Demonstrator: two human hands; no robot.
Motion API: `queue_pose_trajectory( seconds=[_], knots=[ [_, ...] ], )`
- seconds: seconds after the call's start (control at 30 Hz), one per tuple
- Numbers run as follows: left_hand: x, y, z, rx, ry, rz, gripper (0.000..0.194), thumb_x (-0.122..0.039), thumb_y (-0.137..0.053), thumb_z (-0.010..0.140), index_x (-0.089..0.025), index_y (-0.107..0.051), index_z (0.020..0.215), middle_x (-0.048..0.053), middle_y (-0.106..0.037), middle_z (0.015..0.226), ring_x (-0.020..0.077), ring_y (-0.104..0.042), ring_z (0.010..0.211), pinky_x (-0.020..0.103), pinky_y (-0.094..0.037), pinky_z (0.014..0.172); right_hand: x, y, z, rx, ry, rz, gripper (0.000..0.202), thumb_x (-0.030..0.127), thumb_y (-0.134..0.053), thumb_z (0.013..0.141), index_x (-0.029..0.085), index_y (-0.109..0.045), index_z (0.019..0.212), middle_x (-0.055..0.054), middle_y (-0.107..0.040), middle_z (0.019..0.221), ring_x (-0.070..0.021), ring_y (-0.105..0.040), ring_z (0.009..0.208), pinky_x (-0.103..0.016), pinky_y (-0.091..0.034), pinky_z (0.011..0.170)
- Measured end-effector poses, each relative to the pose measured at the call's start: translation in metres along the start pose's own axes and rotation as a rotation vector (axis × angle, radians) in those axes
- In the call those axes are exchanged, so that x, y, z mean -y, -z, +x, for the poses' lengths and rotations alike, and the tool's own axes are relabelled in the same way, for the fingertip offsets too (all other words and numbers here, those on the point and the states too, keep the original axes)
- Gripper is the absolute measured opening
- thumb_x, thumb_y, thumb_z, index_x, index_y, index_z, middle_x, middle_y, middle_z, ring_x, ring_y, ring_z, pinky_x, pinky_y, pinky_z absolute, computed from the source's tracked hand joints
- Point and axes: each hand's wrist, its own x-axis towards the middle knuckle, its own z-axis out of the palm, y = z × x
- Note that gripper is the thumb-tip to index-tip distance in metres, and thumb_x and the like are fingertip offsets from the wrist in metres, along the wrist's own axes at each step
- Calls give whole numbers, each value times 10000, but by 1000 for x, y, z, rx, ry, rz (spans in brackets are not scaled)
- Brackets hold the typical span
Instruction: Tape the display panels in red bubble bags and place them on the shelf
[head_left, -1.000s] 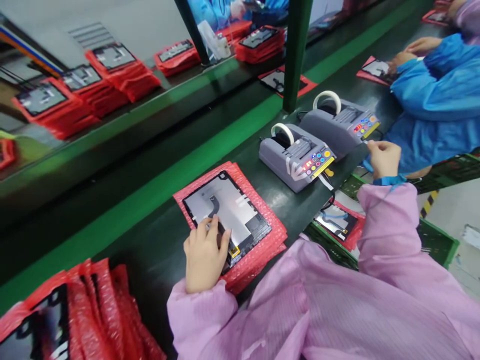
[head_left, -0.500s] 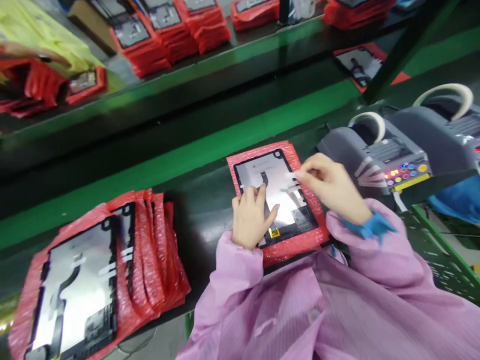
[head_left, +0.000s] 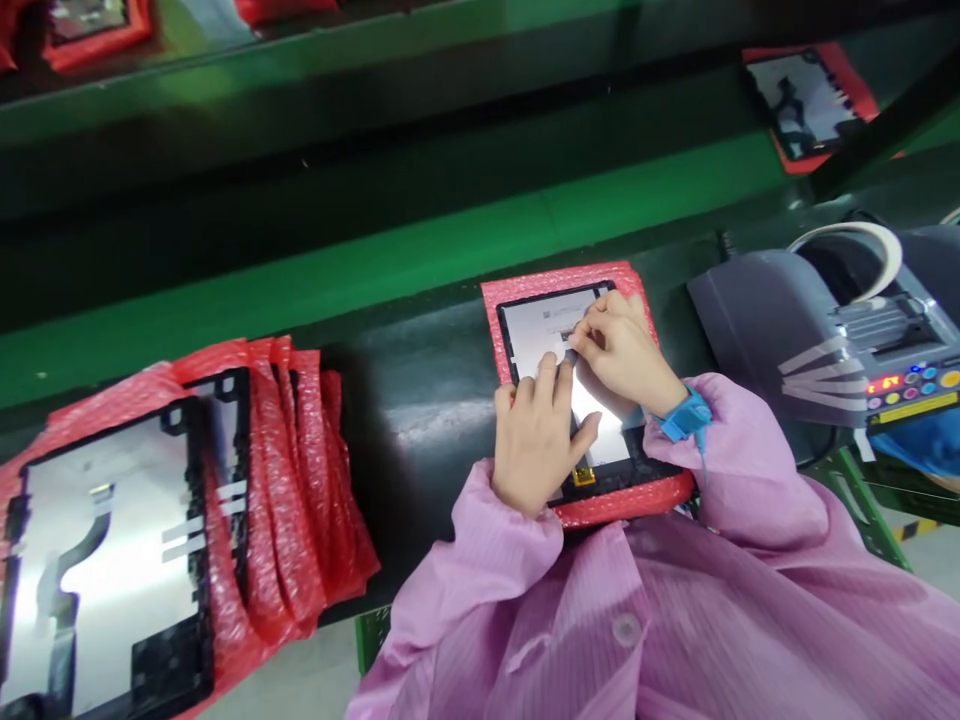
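A tablet screen panel (head_left: 532,335), silvery back upward with a black frame, lies on red bubble wrap (head_left: 630,502) in front of me. My left hand (head_left: 536,430) rests on the panel with fingers stretched out and thumb apart, the fingertips by a dark flex cable (head_left: 571,358). At the upper end of that cable, my right hand (head_left: 619,345) pinches a small strip of tape (head_left: 568,338), mostly hidden by the fingers. A blue band (head_left: 684,415) circles my right wrist. Near the panel's lower edge is a yellow-gold connector (head_left: 583,477).
To the left, another screen panel (head_left: 127,540) lies against several red bubble-wrap sleeves (head_left: 292,500). A grey tape dispenser (head_left: 795,320) with lit buttons stands on the right. Beyond the green strip, a further panel (head_left: 806,105) lies on red wrap at the upper right.
My right hand has moved from the panel's right edge inward to the cable's upper end, carrying the tape strip. My left hand stays on the panel. The view has shifted.
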Motion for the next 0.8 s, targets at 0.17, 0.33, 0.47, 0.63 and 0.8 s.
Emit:
queue_pose_trajectory(
  seconds=[0.17, 0.33, 0.47, 0.63, 0.8],
  knots=[
    [1, 1, 4, 37, -24, -11, 633, -539, -447, 964, -118, -517, 1432, 117, -423, 1568, 289, -578, 957, 470, -408, 864, 1, -1, 0, -17, 5, -32, 189, 212, -516, 882, 168, -640, 746, -102, -556, 945, -267, -499, 976, -529, -394, 971],
    [1, 0, 5, 20, -33, -6, 614, -534, -462, 957, -105, -559, 1386, 108, -452, 1550, 287, -579, 940, 479, -408, 870, 4, 0, -1, 0, 0, -73, 168, 214, -527, 871, 169, -605, 729, -106, -554, 970, -269, -506, 1006, -524, -393, 992],
    [-1, -1, 5, 1, -11, -5, 605, -537, -491, 945, -116, -561, 1374, 117, -473, 1534, 296, -580, 934, 492, -410, 852, 9, -2, -2, -18, -4, -146, 162, 232, -552, 866, 167, -576, 720, -114, -551, 979, -290, -500, 1040, -536, -390, 992],
    [2, -4, 4, -44, -4, -101, 521, -535, -522, 942, -166, -587, 1303, 119, -519, 1494, 294, -592, 929, 490, -424, 843, 3, 12, -3, -118, -156, -291, 286, 419, -655, 851, 149, -563, 863, -165, -550, 1058, -364, -475, 1111, -572, -405, 923],
    [20, -14, -16, -416, 284, -411, 364, -385, -464, 989, -160, -571, 1253, 158, -618, 1272, 274, -563, 1147, 449, -435, 989, -24, 37, -36, -147, -214, -299, 327, 383, -608, 893, 140, -576, 1110, -176, -601, 1105, -321, -534, 1059, -510, -437, 949]
  ],
)
